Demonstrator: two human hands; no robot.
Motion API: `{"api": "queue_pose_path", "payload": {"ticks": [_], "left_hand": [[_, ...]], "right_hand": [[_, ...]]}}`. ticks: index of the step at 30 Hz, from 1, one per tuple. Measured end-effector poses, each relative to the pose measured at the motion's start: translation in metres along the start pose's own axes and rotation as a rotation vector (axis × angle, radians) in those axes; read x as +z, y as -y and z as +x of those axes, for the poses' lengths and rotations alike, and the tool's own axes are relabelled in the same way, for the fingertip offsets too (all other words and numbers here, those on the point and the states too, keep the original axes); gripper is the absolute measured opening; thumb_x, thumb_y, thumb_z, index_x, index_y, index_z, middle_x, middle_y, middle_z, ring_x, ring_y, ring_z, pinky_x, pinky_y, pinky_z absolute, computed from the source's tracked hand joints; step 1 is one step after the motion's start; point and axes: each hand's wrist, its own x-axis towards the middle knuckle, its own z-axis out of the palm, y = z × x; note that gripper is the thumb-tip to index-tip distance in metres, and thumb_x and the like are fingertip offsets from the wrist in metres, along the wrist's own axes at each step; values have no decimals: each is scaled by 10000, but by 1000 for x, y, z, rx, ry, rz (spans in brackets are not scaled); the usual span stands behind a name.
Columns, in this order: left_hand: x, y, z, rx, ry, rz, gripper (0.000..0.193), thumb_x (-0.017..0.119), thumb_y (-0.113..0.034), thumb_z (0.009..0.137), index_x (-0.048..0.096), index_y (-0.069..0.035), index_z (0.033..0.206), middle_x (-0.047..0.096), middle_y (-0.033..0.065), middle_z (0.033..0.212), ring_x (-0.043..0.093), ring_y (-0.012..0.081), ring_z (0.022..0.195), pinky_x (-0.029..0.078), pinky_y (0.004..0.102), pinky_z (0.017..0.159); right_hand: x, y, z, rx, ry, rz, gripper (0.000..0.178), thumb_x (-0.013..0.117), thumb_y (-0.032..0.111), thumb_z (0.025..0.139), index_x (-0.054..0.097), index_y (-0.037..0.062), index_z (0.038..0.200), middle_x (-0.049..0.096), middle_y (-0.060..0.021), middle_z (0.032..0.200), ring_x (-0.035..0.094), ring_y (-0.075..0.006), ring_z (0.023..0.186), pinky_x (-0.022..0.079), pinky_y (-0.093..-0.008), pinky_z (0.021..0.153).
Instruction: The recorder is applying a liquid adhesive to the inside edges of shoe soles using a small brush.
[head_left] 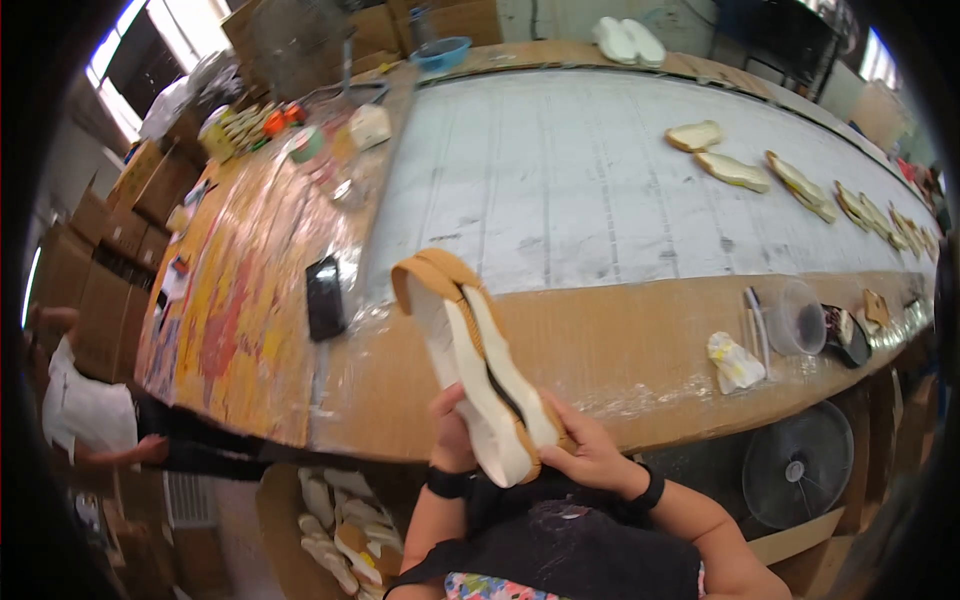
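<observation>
A pair of white shoe soles with tan ends [468,368] is held up side by side in front of me, over the table's near edge. A narrow dark gap runs between the two soles. My left hand [455,432] is closed on the left side of the pair, near its lower end. From the right, my right hand [588,452] grips the lower part of the other sole, fingers partly hidden. Several more soles [732,171] lie in a row on the white belt [540,190].
On the left, a paint-stained table [250,300] bears a black phone [325,298]. At the right edge are a crumpled cloth [735,362], a clear plastic tub [796,318] and a brush-like stick [757,325]. A fan [798,465] stands below; a box of soles [350,535] is at lower left. Another person [95,405] is at left.
</observation>
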Motion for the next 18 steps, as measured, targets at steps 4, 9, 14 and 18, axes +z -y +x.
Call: {"api": "queue_pose_path", "payload": {"ticks": [4, 9, 14, 18], "left_hand": [[-21, -23, 14, -51, -11, 112, 451, 503, -202, 805, 477, 37, 1187, 602, 158, 1056, 605, 283, 934, 488, 371, 844], [-62, -30, 47, 208, -145, 497, 470, 531, -93, 803, 417, 26, 1243, 572, 148, 1081, 598, 248, 913, 496, 331, 783], [-104, -20, 60, 334, -158, 608, 481, 453, -234, 853, 413, 52, 1238, 555, 151, 1113, 569, 245, 972, 457, 346, 850], [-111, -17, 53, 213, -426, 561, 315, 479, -207, 895, 538, 60, 1052, 608, 133, 928, 615, 233, 784, 516, 336, 687]], "right_hand": [[-19, -13, 46, 185, -10, 94, 607, 604, 244, 871, 334, 11, 1363, 531, -146, 1224, 552, -240, 1082, 435, -300, 905], [-114, -36, 141, 217, -127, 589, 464, 563, 223, 892, 428, 41, 1296, 598, -102, 1058, 591, -175, 949, 498, -301, 785], [-275, -91, 251, 222, -614, 952, 159, 562, 161, 867, 564, 42, 973, 630, -82, 879, 609, -173, 774, 503, -275, 615], [-392, -130, 282, 307, -1066, -80, 166, 543, 131, 811, 591, 33, 936, 629, -122, 838, 612, -261, 745, 492, -365, 594]]}}
